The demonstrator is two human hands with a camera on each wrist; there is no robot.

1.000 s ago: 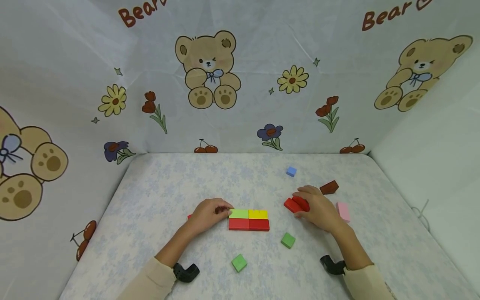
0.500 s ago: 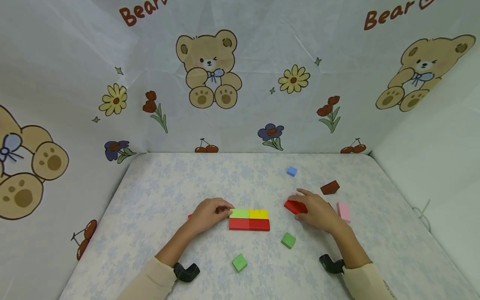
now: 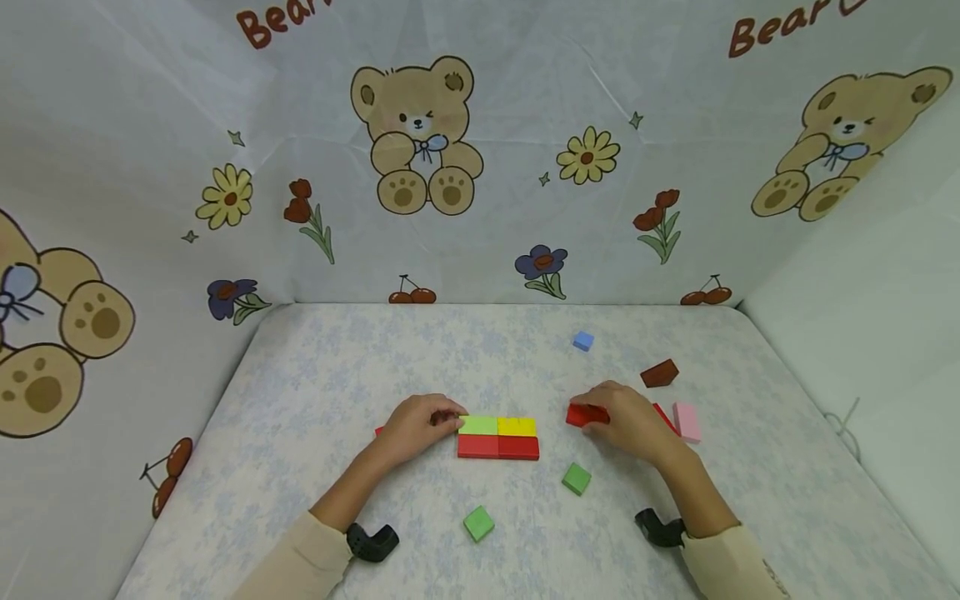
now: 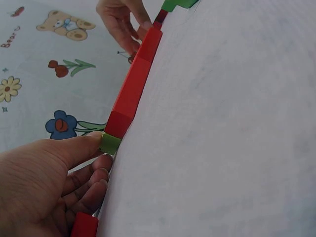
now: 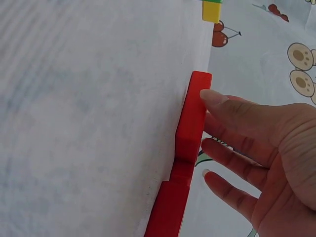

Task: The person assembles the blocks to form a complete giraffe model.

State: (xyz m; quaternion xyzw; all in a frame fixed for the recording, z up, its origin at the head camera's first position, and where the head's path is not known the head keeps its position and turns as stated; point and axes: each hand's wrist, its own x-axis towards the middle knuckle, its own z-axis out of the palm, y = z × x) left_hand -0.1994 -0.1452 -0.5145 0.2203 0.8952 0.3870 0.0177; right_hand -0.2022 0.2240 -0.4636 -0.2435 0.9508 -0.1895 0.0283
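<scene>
A light green block (image 3: 477,425) and a yellow block (image 3: 516,427) lie end to end behind two red blocks (image 3: 498,447), forming a flat rectangle. My left hand (image 3: 420,427) holds the light green block at its left end, thumb against it in the left wrist view. To the right, my right hand (image 3: 630,419) pinches a separate red block (image 5: 191,118) between thumb and fingers, close over the table. Another red block (image 3: 664,418) shows partly behind the right hand. A further red block (image 4: 85,225) sits under the left hand, mostly hidden in the head view.
Two green blocks (image 3: 478,523) lie loose towards the front. Beyond the right hand are a small blue block (image 3: 583,341), a brown wedge-like block (image 3: 660,373) and a pink block (image 3: 686,422). A bear-print cloth (image 3: 480,242) hangs at the table's back edge.
My right hand has drawn one red block slightly left and turned it more level, leaving the other red piece behind by the pink block. The left hand has stayed in place.
</scene>
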